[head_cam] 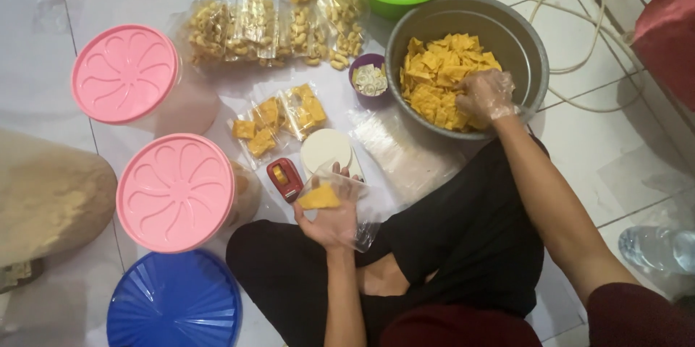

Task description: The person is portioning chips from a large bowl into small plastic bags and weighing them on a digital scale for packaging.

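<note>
resting in the metal bowl, the gloved right hand had its fingers curled into the yellow chips; whether they gripped any could not be told. the left hand, palm up, held a small clear bag with chips, fingers clamped around it, beside a red scale.

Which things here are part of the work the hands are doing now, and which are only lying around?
In use:
left hand, holding a small clear bag with some yellow chips
right hand, gloved, in the chips
metal bowl

Lying about:
two pink-lidded tubs
blue lid
water bottle
cord
</note>
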